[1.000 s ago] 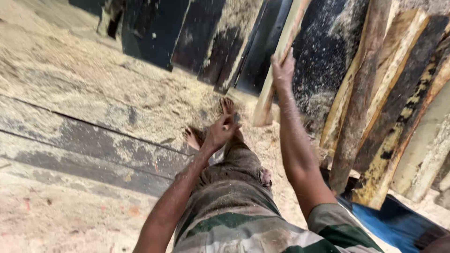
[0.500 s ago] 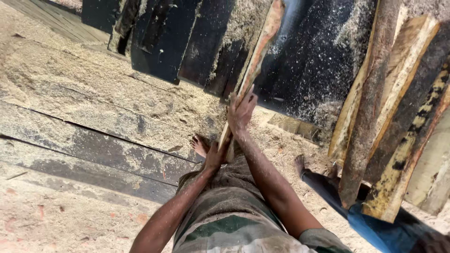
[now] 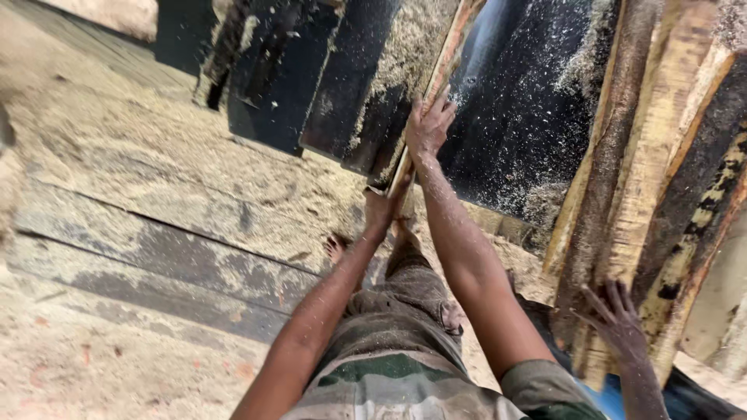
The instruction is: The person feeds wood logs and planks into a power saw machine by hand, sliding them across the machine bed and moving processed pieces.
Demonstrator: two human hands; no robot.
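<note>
I hold a long narrow wooden plank (image 3: 445, 66) that stands nearly upright and leans toward the top of the view. My right hand (image 3: 427, 124) grips it higher up, fingers wrapped over its edge. My left hand (image 3: 381, 208) is closed around its lower end, just above my bare foot (image 3: 336, 249). Sawdust falls off the plank and drifts in front of the dark boards behind it.
Dark boards (image 3: 537, 109) dusted with sawdust lean at the top and centre. Rough bark-edged slabs (image 3: 654, 171) stand stacked at the right, where another person's hand (image 3: 615, 319) rests on one. Sawdust covers the floor (image 3: 140, 163) and the flat planks (image 3: 148, 264) at left.
The plank has swung left and closer to upright. My right hand slid along it and my left hand came up to grasp its lower end. Another person's hand appeared at the right.
</note>
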